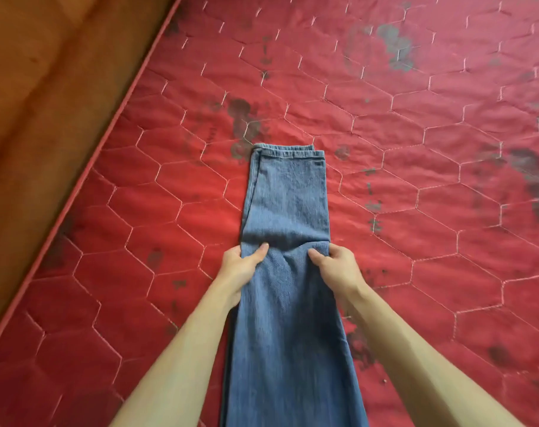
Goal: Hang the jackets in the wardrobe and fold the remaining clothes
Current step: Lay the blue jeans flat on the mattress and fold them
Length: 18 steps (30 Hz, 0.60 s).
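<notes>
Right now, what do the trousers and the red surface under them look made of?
Trousers: blue denim, going by the diagonal twill weave and stitched waistband. Red surface: a quilted mattress cover, probably slightly shiny synthetic fabric, with pale hexagon stitching and dark stains.

The jeans (288, 204) are blue denim, a matt cloth with a fine, slightly rough diagonal weave, and their waistband (288, 149) is gathered, stitched folds of the same cloth. The mattress (416, 134) is covered in red quilted fabric with a faint sheen, sewn in pale thread into hexagons, wrinkled and marked with dull dark patches. The orange-brown surface (46, 72) beside it looks like smooth wood, though it is too blurred to be sure.
</notes>
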### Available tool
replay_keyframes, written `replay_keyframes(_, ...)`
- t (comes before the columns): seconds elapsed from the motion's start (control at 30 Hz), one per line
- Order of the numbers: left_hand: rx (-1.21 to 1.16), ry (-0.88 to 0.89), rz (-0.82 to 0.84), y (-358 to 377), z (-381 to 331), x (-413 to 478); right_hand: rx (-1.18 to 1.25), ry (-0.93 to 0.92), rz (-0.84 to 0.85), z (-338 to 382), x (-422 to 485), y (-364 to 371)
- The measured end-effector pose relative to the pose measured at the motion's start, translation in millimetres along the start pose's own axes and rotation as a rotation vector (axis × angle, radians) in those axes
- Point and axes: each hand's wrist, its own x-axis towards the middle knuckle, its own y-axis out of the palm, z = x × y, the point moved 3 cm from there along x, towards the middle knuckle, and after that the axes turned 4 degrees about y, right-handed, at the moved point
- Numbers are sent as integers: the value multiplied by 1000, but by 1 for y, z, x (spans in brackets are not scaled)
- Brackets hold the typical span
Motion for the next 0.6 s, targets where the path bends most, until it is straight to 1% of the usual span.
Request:
replay_keyframes(0.1,-55,-21,65,4,-13,13,109,56,-25,8,12,0)
replay_keyframes(0.2,-134,29,141,12,-39,24,287,36,-42,7,11,-1)
replay_keyframes(0.23,-155,48,153,16,-49,30,373,34,-22,12,10,-1)
replay_keyframes(0.3,-176,58,148,24,-67,43,512,57,71,29,19,2)
replay_keyframes(0.33,-171,67,143,28,-76,49,497,45,94,41,27,3)
replay_keyframes(0.4,-179,134,115,32,-91,61,352,-29,65,68,45,1)
replay_keyframes(0.47,-271,233,74,33,-110,73,258,-131,35,94,60,1)
replay_keyframes(0.53,-319,293,-10,30,-124,86,172,-230,6,108,75,3)
replay_keyframes(0.57,-267,327,-60,27,-127,90,108,-271,-35,111,81,3)
replay_keyframes(0.6,-154,377,-107,24,-128,95,23,-310,-88,112,88,2)
